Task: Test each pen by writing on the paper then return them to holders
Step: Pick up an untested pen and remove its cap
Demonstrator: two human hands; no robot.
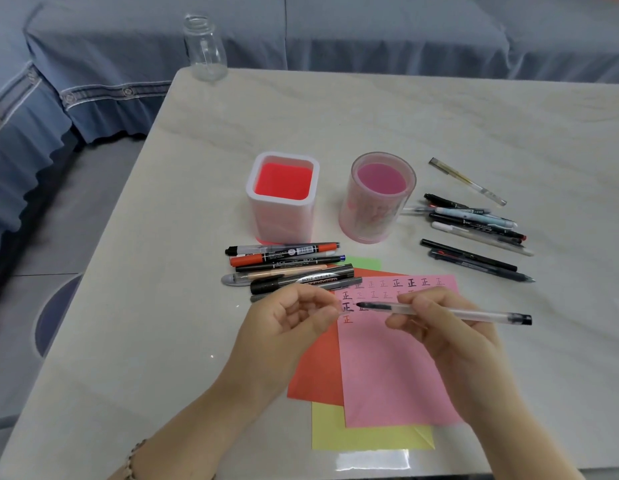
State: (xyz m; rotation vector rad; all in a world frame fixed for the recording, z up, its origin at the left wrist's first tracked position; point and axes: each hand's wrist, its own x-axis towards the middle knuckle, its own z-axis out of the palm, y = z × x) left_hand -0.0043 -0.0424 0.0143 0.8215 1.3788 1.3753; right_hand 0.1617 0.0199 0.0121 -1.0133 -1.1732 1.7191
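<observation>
Repeatedly, 正 (pixel 398 283) on pink paper (pixel 398 368).

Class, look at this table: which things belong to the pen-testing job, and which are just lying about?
Belongs to the job: clear pen gripped by the right hand; pink paper with test marks; square holder; round holder; left pen pile; right pen pile.
Lying about: glass bottle; orange sheet, yellow sheet and green sheet under the pink paper.
</observation>
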